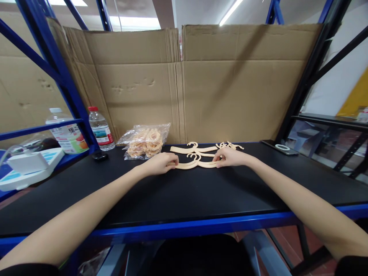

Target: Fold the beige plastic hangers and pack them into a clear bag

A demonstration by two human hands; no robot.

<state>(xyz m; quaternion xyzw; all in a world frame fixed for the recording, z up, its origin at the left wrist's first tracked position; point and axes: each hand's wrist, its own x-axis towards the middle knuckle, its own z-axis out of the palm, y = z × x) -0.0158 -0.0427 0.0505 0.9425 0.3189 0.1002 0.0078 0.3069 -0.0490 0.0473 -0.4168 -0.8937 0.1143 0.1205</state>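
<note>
A cream clothes hanger (188, 166) lies flat on the black tabletop (198, 195), its hook pointing away from me. The fingers of my left hand (161, 163) are closed on its left end. On its right end my right hand (229, 157) pinches with closed fingers. Just behind it lies another cream hanger (178, 150), partly overlapped by the front one's hook. Several small cream hook-shaped pieces (231, 145) lie behind my right hand, partly hidden by it.
A clear plastic bag (145, 142) of cream pieces lies left of the hangers. Further left stand a red-capped water bottle (100, 129) and a small black object (100, 155). A phone (283, 148) lies back right. Cardboard (244, 88) walls the back; blue frame posts flank it.
</note>
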